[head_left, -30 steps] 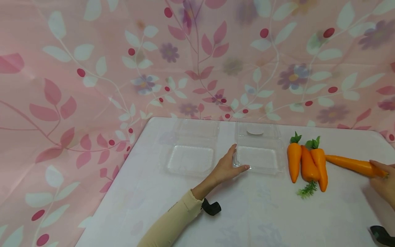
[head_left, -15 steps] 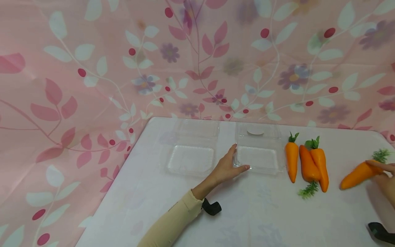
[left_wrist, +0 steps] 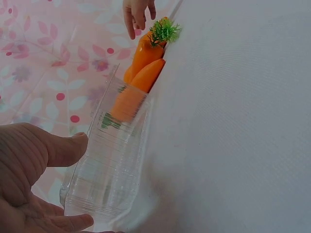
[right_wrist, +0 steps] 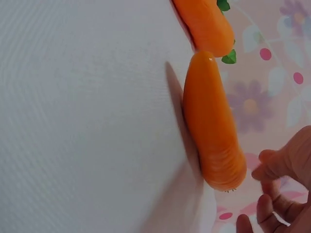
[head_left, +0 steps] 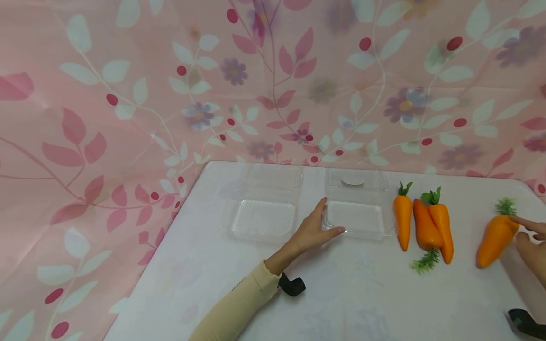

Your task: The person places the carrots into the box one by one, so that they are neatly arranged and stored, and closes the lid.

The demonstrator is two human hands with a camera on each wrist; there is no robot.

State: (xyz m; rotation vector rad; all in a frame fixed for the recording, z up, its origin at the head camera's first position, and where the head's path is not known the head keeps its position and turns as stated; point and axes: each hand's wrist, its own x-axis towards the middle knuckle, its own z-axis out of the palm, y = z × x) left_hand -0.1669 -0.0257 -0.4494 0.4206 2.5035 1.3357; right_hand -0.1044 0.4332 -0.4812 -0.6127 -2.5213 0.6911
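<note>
My left hand (head_left: 313, 232) lies with thumb and fingers spread at the left side of a clear plastic clamshell box (head_left: 356, 220), whose lid is folded back. In the left wrist view its thumb and fingers are at the wall of this box (left_wrist: 107, 170). At the right, my right hand (head_left: 533, 241) is beside the top of a single carrot (head_left: 496, 241), lying with its tip toward the front. The right wrist view shows a small gap between loosely bent fingers (right_wrist: 272, 165) and this carrot (right_wrist: 214, 126). Several other carrots (head_left: 428, 229) lie between it and the box.
A second clear clamshell box (head_left: 264, 220), also with its lid back, stands on the white table (head_left: 341, 293) at the left. Behind the table hangs a pink floral cloth (head_left: 273, 94). A black wrist mount (head_left: 292, 285) sticks out below my left wrist.
The carrot at my right hand has swung round from pointing left to pointing frontward, and the right hand has loosened from it. The leftmost carrot shifted slightly left. My left hand has stayed put.
</note>
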